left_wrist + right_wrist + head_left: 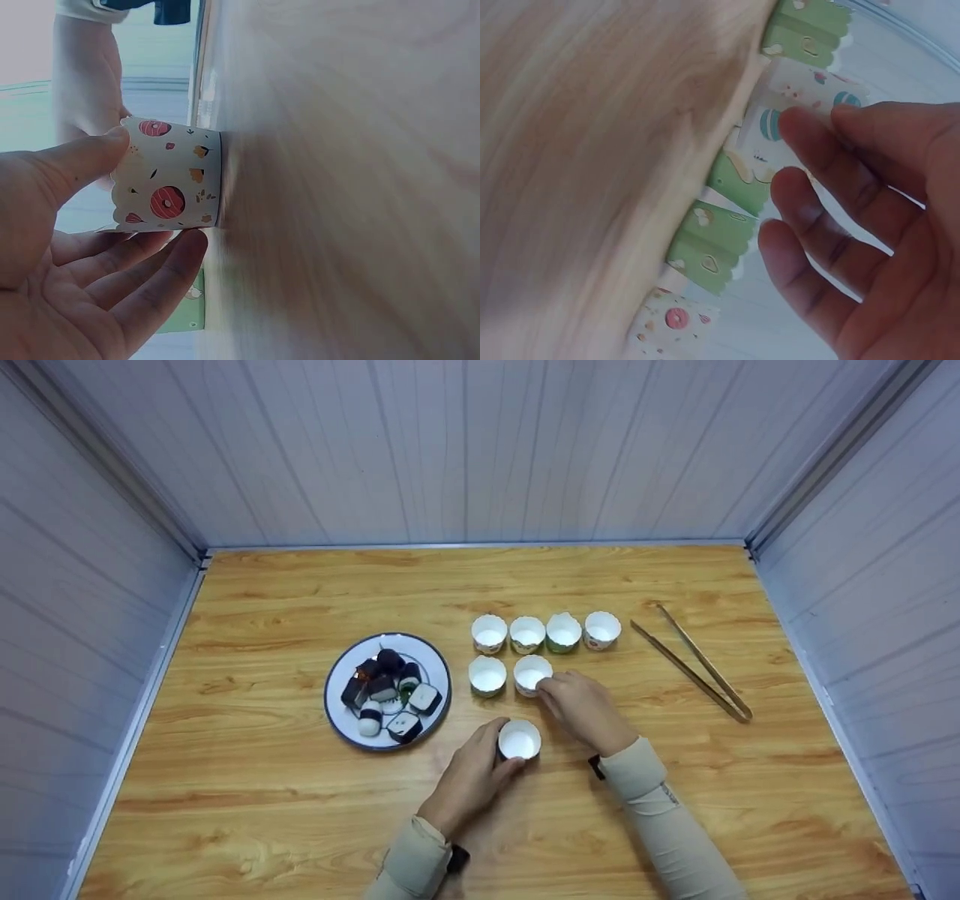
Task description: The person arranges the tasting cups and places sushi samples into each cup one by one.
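My left hand [471, 771] holds a white paper baking cup [520, 740] nearest the front, thumb at its rim and fingers along the other side. Red doughnut prints cover this cup [169, 176] in the left wrist view, and its base is at the tabletop. My right hand [586, 706] pinches the rim of another paper cup [532, 671], the right one of two in the second row. Blue striped prints show on that cup [810, 97] in the right wrist view, beside thumb and forefinger. Left of it stands a green paper cup [487, 676].
Behind stands a row of several paper cups [563, 633]. A blue-rimmed plate [335, 682] on the left bears several sushi-like pieces [405, 726]. Metal tongs [705, 682] lie spread on the right. Pale panels [465, 457] border the wooden table [247, 810] at the back and sides.
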`<control>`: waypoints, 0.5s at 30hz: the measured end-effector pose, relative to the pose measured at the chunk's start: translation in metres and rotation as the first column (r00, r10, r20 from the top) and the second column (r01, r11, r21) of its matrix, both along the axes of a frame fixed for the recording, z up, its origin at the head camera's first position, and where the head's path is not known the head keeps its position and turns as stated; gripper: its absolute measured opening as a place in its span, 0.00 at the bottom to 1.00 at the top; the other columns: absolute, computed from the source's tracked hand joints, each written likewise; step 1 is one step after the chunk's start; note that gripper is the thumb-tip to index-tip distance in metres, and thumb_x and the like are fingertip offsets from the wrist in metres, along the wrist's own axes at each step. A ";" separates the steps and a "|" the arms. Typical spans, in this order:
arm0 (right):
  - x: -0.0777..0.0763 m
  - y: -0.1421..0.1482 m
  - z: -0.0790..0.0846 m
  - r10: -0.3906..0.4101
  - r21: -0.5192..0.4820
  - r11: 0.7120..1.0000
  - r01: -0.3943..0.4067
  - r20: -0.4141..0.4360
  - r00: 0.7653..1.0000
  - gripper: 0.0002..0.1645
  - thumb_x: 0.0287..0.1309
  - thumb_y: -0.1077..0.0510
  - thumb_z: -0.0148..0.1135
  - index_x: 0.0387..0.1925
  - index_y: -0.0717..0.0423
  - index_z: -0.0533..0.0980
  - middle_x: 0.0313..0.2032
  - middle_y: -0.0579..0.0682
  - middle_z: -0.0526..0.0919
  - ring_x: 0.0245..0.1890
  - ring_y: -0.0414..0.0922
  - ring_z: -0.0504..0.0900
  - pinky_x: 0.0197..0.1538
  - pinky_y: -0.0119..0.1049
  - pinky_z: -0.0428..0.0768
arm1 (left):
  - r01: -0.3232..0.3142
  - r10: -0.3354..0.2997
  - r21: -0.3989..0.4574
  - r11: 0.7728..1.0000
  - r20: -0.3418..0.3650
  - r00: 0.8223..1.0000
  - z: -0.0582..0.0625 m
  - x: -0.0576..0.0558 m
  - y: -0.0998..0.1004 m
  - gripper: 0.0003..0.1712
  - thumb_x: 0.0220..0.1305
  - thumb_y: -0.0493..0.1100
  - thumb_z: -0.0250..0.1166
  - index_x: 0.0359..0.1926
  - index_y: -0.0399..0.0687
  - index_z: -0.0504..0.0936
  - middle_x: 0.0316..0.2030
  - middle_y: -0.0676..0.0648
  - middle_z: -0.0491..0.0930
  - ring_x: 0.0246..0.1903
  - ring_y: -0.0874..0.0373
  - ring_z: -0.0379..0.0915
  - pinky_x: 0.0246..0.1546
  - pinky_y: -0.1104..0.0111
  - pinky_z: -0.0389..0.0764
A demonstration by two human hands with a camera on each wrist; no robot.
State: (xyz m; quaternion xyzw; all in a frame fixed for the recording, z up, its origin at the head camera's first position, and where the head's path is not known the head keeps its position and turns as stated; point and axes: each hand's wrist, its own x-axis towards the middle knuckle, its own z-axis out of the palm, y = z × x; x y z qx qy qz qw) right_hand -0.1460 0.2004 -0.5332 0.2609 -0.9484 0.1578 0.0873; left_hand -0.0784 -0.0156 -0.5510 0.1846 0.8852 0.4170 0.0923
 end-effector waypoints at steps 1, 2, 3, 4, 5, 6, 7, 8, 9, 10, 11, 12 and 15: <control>-0.001 0.000 -0.002 -0.008 0.005 1.000 0.008 0.005 1.000 0.03 0.65 0.62 0.64 0.36 0.55 0.83 0.30 0.49 0.84 0.30 0.50 0.81 0.31 0.44 0.81 | 0.000 0.000 0.002 1.000 -0.006 1.000 0.000 0.000 0.000 0.35 0.67 0.45 0.68 0.69 0.37 0.66 0.63 0.38 0.72 0.63 0.48 0.69 0.64 0.56 0.72; -0.003 -0.001 -0.003 -0.014 0.009 1.000 0.014 0.008 1.000 0.03 0.65 0.62 0.64 0.36 0.55 0.83 0.29 0.49 0.84 0.29 0.50 0.81 0.31 0.44 0.81 | 0.001 -0.001 0.003 1.000 -0.014 1.000 -0.001 0.001 0.000 0.35 0.67 0.45 0.68 0.69 0.37 0.66 0.63 0.38 0.72 0.63 0.48 0.69 0.64 0.56 0.73; -0.004 -0.001 -0.005 -0.016 0.012 1.000 0.016 0.011 1.000 0.03 0.65 0.62 0.64 0.35 0.55 0.83 0.29 0.49 0.84 0.29 0.50 0.81 0.31 0.44 0.81 | 0.001 -0.001 0.006 1.000 -0.022 1.000 -0.001 0.001 0.000 0.35 0.68 0.45 0.68 0.69 0.37 0.66 0.63 0.38 0.72 0.63 0.48 0.69 0.63 0.56 0.73; -0.005 -0.001 -0.006 -0.017 0.013 1.000 0.017 0.012 1.000 0.03 0.65 0.62 0.65 0.35 0.55 0.83 0.29 0.49 0.84 0.29 0.51 0.81 0.31 0.45 0.81 | 0.003 -0.002 0.008 1.000 -0.029 1.000 -0.001 0.001 0.000 0.35 0.68 0.45 0.68 0.69 0.36 0.66 0.63 0.38 0.72 0.63 0.48 0.69 0.63 0.56 0.73; -0.005 -0.001 -0.007 -0.016 0.014 1.000 0.016 0.013 1.000 0.03 0.65 0.63 0.65 0.35 0.56 0.83 0.29 0.49 0.84 0.29 0.51 0.81 0.31 0.45 0.81 | 0.004 -0.003 0.011 1.000 -0.034 0.999 -0.001 0.001 0.000 0.35 0.68 0.45 0.68 0.69 0.36 0.66 0.63 0.38 0.72 0.63 0.48 0.69 0.63 0.56 0.73; -0.006 -0.001 -0.008 -0.015 0.015 1.000 0.015 0.015 1.000 0.03 0.65 0.63 0.64 0.36 0.56 0.84 0.30 0.49 0.84 0.29 0.51 0.81 0.31 0.45 0.81 | 0.004 -0.003 0.012 1.000 -0.035 0.999 -0.002 0.001 0.000 0.35 0.67 0.45 0.68 0.69 0.36 0.66 0.63 0.38 0.72 0.63 0.48 0.69 0.63 0.56 0.73; -0.006 -0.001 -0.009 -0.015 0.018 1.000 0.015 0.017 1.000 0.03 0.65 0.62 0.64 0.36 0.56 0.84 0.30 0.49 0.85 0.29 0.51 0.81 0.32 0.45 0.81 | 0.003 -0.003 0.014 1.000 -0.034 0.999 -0.002 0.001 0.000 0.35 0.67 0.44 0.68 0.69 0.36 0.66 0.63 0.38 0.72 0.63 0.48 0.69 0.63 0.56 0.73; -0.006 -0.001 -0.009 -0.016 0.020 1.000 0.016 0.020 1.000 0.04 0.65 0.62 0.65 0.36 0.56 0.84 0.30 0.49 0.85 0.29 0.51 0.80 0.32 0.45 0.81 | 0.002 -0.002 0.015 1.000 -0.032 0.999 -0.002 0.001 0.000 0.35 0.67 0.44 0.68 0.69 0.36 0.66 0.63 0.38 0.72 0.63 0.48 0.69 0.63 0.56 0.73; -0.007 -0.001 -0.010 -0.018 0.021 1.000 0.017 0.027 0.999 0.04 0.65 0.62 0.65 0.37 0.56 0.84 0.31 0.49 0.85 0.30 0.51 0.80 0.32 0.45 0.81 | 0.002 -0.002 0.015 1.000 -0.030 1.000 -0.002 0.000 0.000 0.35 0.67 0.44 0.68 0.69 0.36 0.66 0.62 0.38 0.72 0.63 0.48 0.69 0.63 0.56 0.73; -0.007 -0.001 -0.010 -0.020 0.022 1.000 0.019 0.035 0.999 0.04 0.65 0.62 0.64 0.37 0.56 0.84 0.31 0.49 0.85 0.30 0.51 0.80 0.32 0.45 0.81 | 0.002 -0.001 0.013 1.000 -0.030 1.000 -0.002 0.000 0.000 0.34 0.67 0.44 0.68 0.68 0.36 0.66 0.62 0.38 0.72 0.63 0.48 0.70 0.63 0.56 0.73; -0.007 -0.002 -0.010 -0.024 0.025 0.999 0.023 0.040 0.999 0.04 0.65 0.61 0.64 0.38 0.56 0.84 0.32 0.50 0.85 0.30 0.51 0.81 0.32 0.45 0.81 | 0.001 -0.001 0.013 1.000 -0.027 1.000 -0.002 0.000 0.000 0.34 0.67 0.44 0.68 0.68 0.36 0.66 0.62 0.38 0.72 0.63 0.48 0.70 0.63 0.56 0.73; -0.007 -0.002 -0.010 -0.027 0.028 0.999 0.026 0.045 0.999 0.05 0.65 0.61 0.64 0.39 0.56 0.84 0.32 0.50 0.86 0.31 0.51 0.81 0.33 0.45 0.81 | 0.002 -0.002 0.012 1.000 -0.024 1.000 -0.002 0.000 0.000 0.35 0.67 0.44 0.68 0.69 0.36 0.66 0.62 0.38 0.72 0.63 0.48 0.70 0.63 0.56 0.73; -0.007 -0.002 -0.010 -0.027 0.023 0.999 0.026 0.056 0.998 0.06 0.66 0.61 0.64 0.42 0.57 0.84 0.35 0.51 0.86 0.32 0.52 0.81 0.34 0.45 0.82 | 0.002 -0.002 0.008 1.000 -0.012 1.000 -0.001 0.000 0.001 0.35 0.67 0.44 0.68 0.69 0.36 0.66 0.63 0.38 0.72 0.63 0.47 0.70 0.64 0.56 0.73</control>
